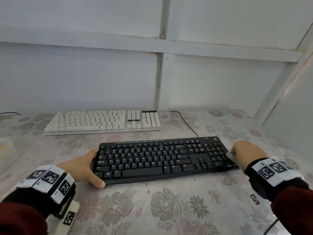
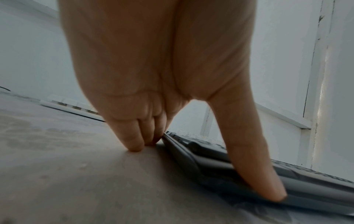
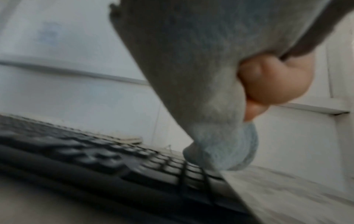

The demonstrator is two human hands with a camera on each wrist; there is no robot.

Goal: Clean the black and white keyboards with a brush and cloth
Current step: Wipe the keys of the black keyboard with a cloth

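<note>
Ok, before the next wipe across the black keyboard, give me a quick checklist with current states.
1. Left hand steadying black keyboard at its left end: ok.
2. Right hand gripping cloth: ok.
3. Cloth touching the number-pad keys: ok.
4. Black keyboard free of crumbs: cannot tell.
5. White keyboard clean: not ok, orange specks show.
6. Tablecloth free of crumbs: not ok, orange bits lie near the front edge.

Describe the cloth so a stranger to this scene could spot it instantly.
Start at the table with the floral covering, then find the black keyboard nearest the person, not the white keyboard behind it. At its number-pad end, the right hand holds the cloth bunched on the keys. It is the only soft, pale blue-grey thing there, against hard black keys.
</note>
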